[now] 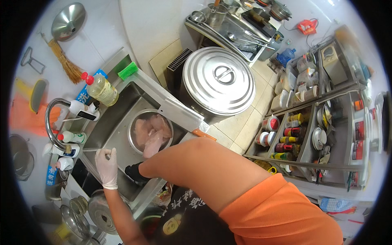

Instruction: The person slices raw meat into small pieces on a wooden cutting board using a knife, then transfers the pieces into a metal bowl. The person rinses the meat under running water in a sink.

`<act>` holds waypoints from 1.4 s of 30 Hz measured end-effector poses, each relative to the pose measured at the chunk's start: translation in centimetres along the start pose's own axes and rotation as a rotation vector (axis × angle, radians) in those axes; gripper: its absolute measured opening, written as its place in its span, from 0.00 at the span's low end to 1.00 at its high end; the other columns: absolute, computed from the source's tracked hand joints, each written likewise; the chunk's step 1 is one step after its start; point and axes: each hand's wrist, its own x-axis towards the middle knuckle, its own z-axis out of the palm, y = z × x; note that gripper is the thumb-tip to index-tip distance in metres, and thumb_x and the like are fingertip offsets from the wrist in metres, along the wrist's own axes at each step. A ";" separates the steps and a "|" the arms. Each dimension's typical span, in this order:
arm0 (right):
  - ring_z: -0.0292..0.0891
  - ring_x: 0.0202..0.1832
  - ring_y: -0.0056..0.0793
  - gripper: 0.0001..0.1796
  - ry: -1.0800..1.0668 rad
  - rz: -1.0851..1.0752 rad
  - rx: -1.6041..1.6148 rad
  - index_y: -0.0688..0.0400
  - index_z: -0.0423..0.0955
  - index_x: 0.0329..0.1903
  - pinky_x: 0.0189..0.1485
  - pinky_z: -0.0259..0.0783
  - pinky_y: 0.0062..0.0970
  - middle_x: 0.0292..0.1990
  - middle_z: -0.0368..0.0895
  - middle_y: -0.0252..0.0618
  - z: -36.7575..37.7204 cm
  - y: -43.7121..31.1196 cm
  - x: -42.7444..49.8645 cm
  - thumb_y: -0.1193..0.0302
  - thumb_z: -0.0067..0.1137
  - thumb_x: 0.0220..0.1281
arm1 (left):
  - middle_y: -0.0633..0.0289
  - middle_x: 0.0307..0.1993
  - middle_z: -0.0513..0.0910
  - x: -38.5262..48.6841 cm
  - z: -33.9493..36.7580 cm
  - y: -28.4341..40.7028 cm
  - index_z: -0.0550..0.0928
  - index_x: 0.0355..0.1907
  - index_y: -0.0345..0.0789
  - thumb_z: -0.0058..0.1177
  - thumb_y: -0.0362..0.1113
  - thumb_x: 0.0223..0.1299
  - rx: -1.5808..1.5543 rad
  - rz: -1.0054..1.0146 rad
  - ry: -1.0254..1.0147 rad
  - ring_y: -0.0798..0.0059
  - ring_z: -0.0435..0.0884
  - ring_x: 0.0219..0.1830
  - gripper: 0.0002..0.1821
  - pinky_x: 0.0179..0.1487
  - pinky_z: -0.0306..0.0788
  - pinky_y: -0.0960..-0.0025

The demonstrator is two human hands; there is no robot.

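Observation:
My left hand (pixel 107 167), in a thin white glove, is over the near left part of the stainless steel sink (pixel 114 122), with its fingers curled; whether it pinches anything small is unclear. My right hand (pixel 136 174), in a black glove, is low in the sink beside it, partly covered by my own forearm, so its fingers are mostly hidden. Just beyond the right hand, a round metal bowl (pixel 130 134) stands in the sink, holding several pieces of raw meat (pixel 153 131) that look like chicken breast. One piece reaches towards the bowl's near rim.
A curved faucet (pixel 49 122) rises at the sink's left, near a red-capped bottle (pixel 102 90) and smaller bottles. A green sponge (pixel 128 71) lies on the far corner. An orange-handled tool (pixel 203 134) rests at the right edge, near a large lidded pot (pixel 219 81). Shelves (pixel 309 101) stand right.

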 end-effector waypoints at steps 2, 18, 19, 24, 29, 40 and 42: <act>0.90 0.52 0.42 0.10 -0.001 -0.006 0.003 0.50 0.92 0.39 0.56 0.79 0.50 0.47 0.92 0.40 -0.1 -0.1 1.1 0.62 0.69 0.60 | 0.50 0.32 0.80 -0.2 -0.4 -0.5 0.79 0.28 0.30 0.65 0.38 0.73 0.083 -0.099 -0.028 0.50 0.77 0.36 0.18 0.48 0.70 0.52; 0.91 0.50 0.42 0.09 0.029 0.050 0.090 0.49 0.92 0.37 0.58 0.77 0.50 0.42 0.93 0.41 0.4 -0.3 4.7 0.63 0.66 0.61 | 0.56 0.27 0.75 -2.9 1.1 -4.8 0.78 0.39 0.27 0.42 0.47 0.91 -0.218 -0.343 0.101 0.66 0.72 0.33 0.26 0.45 0.72 0.59; 0.91 0.49 0.42 0.09 0.033 0.048 0.091 0.49 0.93 0.37 0.58 0.77 0.50 0.41 0.93 0.42 0.3 -0.3 4.9 0.63 0.66 0.61 | 0.55 0.29 0.76 -3.0 1.1 -4.9 0.78 0.40 0.28 0.42 0.47 0.91 -0.200 -0.247 0.116 0.66 0.72 0.34 0.24 0.46 0.72 0.60; 0.91 0.49 0.42 0.09 0.041 0.072 0.127 0.49 0.93 0.36 0.59 0.77 0.50 0.40 0.94 0.42 0.4 -0.7 5.0 0.63 0.65 0.62 | 0.58 0.45 0.81 -3.5 2.1 -5.6 0.78 0.57 0.31 0.46 0.36 0.88 -0.389 -0.293 0.063 0.70 0.78 0.44 0.11 0.53 0.75 0.63; 0.91 0.48 0.42 0.09 0.022 0.381 0.271 0.49 0.93 0.36 0.59 0.76 0.49 0.38 0.94 0.43 0.9 1.7 0.1 0.64 0.64 0.62 | 0.60 0.60 0.84 -4.8 3.8 -8.8 0.80 0.68 0.32 0.58 0.32 0.80 -0.637 -0.302 0.143 0.72 0.83 0.61 0.18 0.71 0.73 0.66; 0.73 0.72 0.62 0.37 0.757 1.250 0.253 0.62 0.73 0.76 0.74 0.70 0.54 0.69 0.78 0.61 -2.1 21.5 -0.5 0.67 0.58 0.64 | 0.50 0.85 0.64 -3.1 3.3 -8.9 0.61 0.86 0.31 0.44 0.51 0.87 -1.904 -0.802 0.354 0.54 0.62 0.86 0.37 0.88 0.55 0.53; 0.79 0.65 0.58 0.24 0.363 1.273 0.608 0.60 0.84 0.60 0.70 0.76 0.50 0.67 0.80 0.60 -1.1 22.0 -1.9 0.66 0.62 0.62 | 0.50 0.83 0.68 -2.1 2.7 -7.9 0.62 0.85 0.30 0.42 0.49 0.88 -1.984 -0.787 0.370 0.54 0.64 0.85 0.35 0.87 0.57 0.53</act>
